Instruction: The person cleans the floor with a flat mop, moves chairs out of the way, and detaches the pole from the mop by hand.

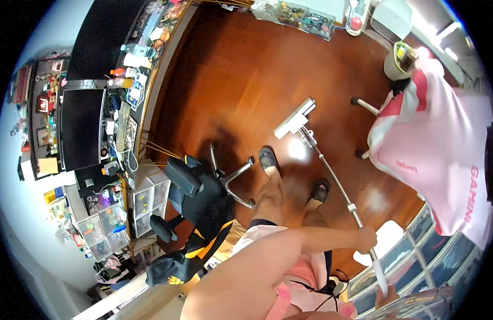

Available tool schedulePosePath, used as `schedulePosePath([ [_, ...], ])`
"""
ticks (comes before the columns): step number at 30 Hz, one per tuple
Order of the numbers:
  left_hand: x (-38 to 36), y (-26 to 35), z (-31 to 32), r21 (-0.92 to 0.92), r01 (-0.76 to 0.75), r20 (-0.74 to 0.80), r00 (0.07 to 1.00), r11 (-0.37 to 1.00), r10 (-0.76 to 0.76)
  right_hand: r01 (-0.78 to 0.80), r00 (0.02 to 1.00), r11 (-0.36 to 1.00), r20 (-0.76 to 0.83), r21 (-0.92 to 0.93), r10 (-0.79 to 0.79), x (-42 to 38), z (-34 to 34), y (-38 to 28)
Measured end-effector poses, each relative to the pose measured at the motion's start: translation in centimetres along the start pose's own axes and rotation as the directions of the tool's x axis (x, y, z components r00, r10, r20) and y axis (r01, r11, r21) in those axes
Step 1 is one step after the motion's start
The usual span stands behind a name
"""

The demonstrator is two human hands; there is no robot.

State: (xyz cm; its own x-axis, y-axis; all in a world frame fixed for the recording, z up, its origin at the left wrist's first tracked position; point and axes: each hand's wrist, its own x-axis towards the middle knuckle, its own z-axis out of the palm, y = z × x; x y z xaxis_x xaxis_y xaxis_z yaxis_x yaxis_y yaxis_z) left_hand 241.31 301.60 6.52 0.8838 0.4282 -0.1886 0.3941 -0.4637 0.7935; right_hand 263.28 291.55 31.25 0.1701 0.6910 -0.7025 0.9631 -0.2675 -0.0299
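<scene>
A mop with a flat white head (295,118) rests on the reddish-brown wooden floor (246,80), a little beyond my feet. Its thin metal pole slants down to the right, toward my body. My left hand (367,240) is wrapped round the pole partway up. Nearer the pole's end is a white grip (379,274), and my right hand (387,298) is closed round the lower part of it, partly cut off by clear plastic in front.
A black office chair (203,197) stands left of my feet. The pink gaming chair (427,144) is at the right, above clear drawers (417,261). Along the left runs a cluttered desk (150,80) with monitors. A bin (398,61) stands at the upper right.
</scene>
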Motion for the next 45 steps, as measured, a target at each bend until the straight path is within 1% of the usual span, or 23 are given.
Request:
schedulePosePath([
  [4, -0.6, -6.0, -1.8, 0.001, -0.008, 0.002, 1.000, 1.000, 0.008, 0.020, 0.998, 0.993, 0.059, -0.114, -0.013, 4.9, -2.0, -4.1],
  [8, -3.9, -12.9, -9.1, 0.025, -0.053, -0.030, 0.998, 0.998, 0.053, 0.035, 0.998, 0.990, 0.050, -0.136, -0.028, 8.4, -6.6, -17.2],
  [11, -9.6, -19.1, -14.8, -0.030, -0.071, -0.172, 0.983, 0.997, 0.065, 0.117, 0.993, 0.958, 0.034, -0.261, -0.112, 11.4, -2.9, -15.6],
  [14, -15.6, -26.8, -20.8, -0.064, -0.020, -0.245, 0.970, 0.998, 0.004, 0.270, 0.963, 0.938, 0.034, -0.217, -0.269, 15.5, -6.6, -30.9],
  [16, -19.7, -33.6, -24.8, -0.026, 0.061, -0.296, 0.953, 0.998, -0.066, 0.186, 0.982, 0.963, -0.081, 0.196, -0.173, 19.7, -7.5, -43.0],
  [18, -22.6, -43.0, -26.0, -0.178, -0.024, -0.548, 0.833, 0.984, -0.079, 0.314, 0.946, 0.949, -0.077, -0.029, -0.315, 24.7, -9.1, -51.1],
  [19, -27.9, -44.8, -35.6, -0.027, 0.127, -0.320, 0.939, 0.992, -0.129, 0.283, 0.957, 0.959, -0.062, 0.007, -0.283, 27.1, -9.8, -57.1],
  [21, -33.7, -50.5, -44.5, -0.015, 0.322, -0.144, 0.936, 0.947, -0.321, 0.256, 0.967, 0.961, -0.037, 0.106, -0.253, 31.4, -11.1, -68.2],
  [22, -35.4, -55.7, -44.3, 0.046, 0.290, -0.367, 0.895, 0.956, -0.254, 0.356, 0.927, 0.932, -0.101, -0.064, -0.361, 35.0, -9.0, -69.8],
  [23, -37.6, -59.2, -47.4, 0.128, 0.380, -0.324, 0.889, 0.916, -0.323, 0.308, 0.942, 0.947, -0.110, -0.088, -0.317, 37.9, -8.6, -74.8],
  [25, -42.6, -65.9, -52.3, 0.168, 0.560, -0.428, 0.783, 0.812, -0.451, 0.448, 0.886, 0.893, -0.150, 0.030, -0.439, 42.8, -9.1, -84.3],
  [27, -46.3, -70.6, -57.3, 0.284, 0.822, -0.548, 0.561, 0.493, -0.620, 0.485, 0.862, 0.872, -0.211, 0.073, -0.462, 47.1, -9.8, -93.0],
  [29, -48.4, -72.6, -62.5, 0.342, 0.903, -0.403, 0.389, 0.258, -0.828, 0.478, 0.878, 0.876, -0.042, 0.063, -0.477, 50.2, -10.6, -99.6],
  [31, -50.3, -76.3, -62.9, 0.289, 0.956, -0.493, 0.188, 0.044, -0.849, 0.601, 0.798, 0.790, -0.042, 0.121, -0.601, 52.1, -10.6, -103.1],
  [32, -50.1, -75.1, -64.3, 0.150, 0.985, -0.449, 0.146, 0.087, -0.881, 0.628, 0.777, 0.770, -0.032, 0.115, -0.629, 53.2, -10.0, -103.2],
  [35, -45.2, -74.9, -62.4, 0.182, 0.982, -0.476, 0.138, 0.056, -0.868, 0.623, 0.775, 0.779, 0.077, 0.074, -0.627, 56.7, -9.9, -99.0],
  [36, -37.8, -74.3, -61.1, 0.443, 0.897, -0.324, 0.170, 0.010, -0.931, 0.603, 0.785, 0.780, 0.047, 0.168, -0.618, 58.8, -12.3, -90.6],
  [37, -34.0, -73.5, -60.2, 0.411, 0.887, -0.215, 0.319, 0.211, -0.923, 0.774, 0.632, 0.615, 0.150, -0.148, -0.760, 62.4, -10.2, -84.4],
  [38, -30.3, -73.6, -56.1, 0.417, 0.856, -0.414, 0.479, 0.306, -0.774, 0.609, 0.782, 0.790, 0.116, 0.065, -0.612, 60.1, -18.0, -80.7],
  [40, -20.1, -66.2, -56.2, -0.040, 0.696, -0.282, 0.680, 0.717, -0.677, 0.410, 0.876, 0.907, 0.235, 0.101, -0.422, 59.7, -24.8, -70.3],
  [41, -15.0, -61.4, -57.7, 0.133, 0.598, -0.210, 0.796, 0.790, -0.568, 0.477, 0.870, 0.878, 0.153, -0.024, -0.469, 58.8, -26.8, -64.5],
  [43, -8.1, -53.5, -59.3, 0.035, 0.401, -0.128, 0.910, 0.916, -0.393, 0.520, 0.836, 0.848, 0.142, 0.105, -0.530, 54.3, -36.0, -59.4],
  [45, -2.6, -46.8, -56.8, -0.311, 0.333, -0.193, 0.895, 0.890, -0.402, 0.150, 0.974, 0.968, 0.196, -0.199, -0.111, 47.5, -41.5, -53.9],
])
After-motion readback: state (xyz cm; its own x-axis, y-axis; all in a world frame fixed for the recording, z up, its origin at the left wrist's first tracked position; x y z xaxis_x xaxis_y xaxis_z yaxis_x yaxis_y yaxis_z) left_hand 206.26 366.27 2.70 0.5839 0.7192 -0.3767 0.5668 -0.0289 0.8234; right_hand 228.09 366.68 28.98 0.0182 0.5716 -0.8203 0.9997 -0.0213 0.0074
